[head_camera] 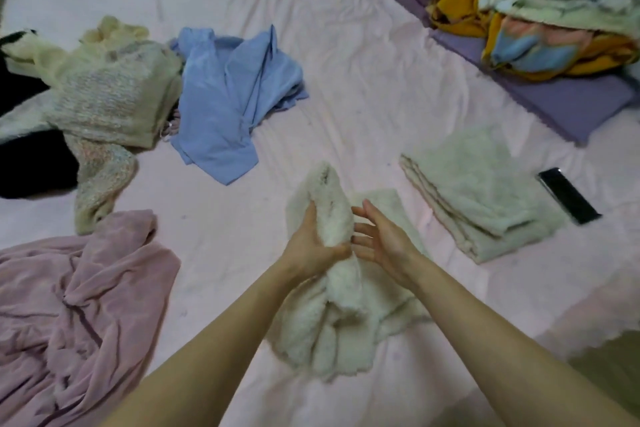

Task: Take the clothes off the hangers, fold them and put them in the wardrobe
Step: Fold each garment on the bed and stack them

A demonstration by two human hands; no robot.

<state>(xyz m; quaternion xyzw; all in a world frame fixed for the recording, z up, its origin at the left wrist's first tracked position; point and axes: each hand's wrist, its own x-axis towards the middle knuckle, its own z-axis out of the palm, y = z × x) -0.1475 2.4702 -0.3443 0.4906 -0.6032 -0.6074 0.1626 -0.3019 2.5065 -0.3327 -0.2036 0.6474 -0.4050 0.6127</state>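
A fluffy white garment (337,315) lies bunched on the pink bed (346,62) in front of me. My left hand (313,246) grips a raised fold of it, thumb and fingers curled round the fleece. My right hand (379,239) is just to the right of that fold, fingers straight and spread, holding nothing. A folded pale garment (481,191) lies flat to the right. Unfolded on the left are a blue shirt (228,97), a cream knitted sweater (110,107) and a mauve garment (79,315). No hanger shows.
A black phone (568,196) lies at the right beside the folded garment. A purple pillow (554,97) with a heap of colourful bedding (540,28) fills the far right corner. Dark clothing (31,163) sits at the left edge.
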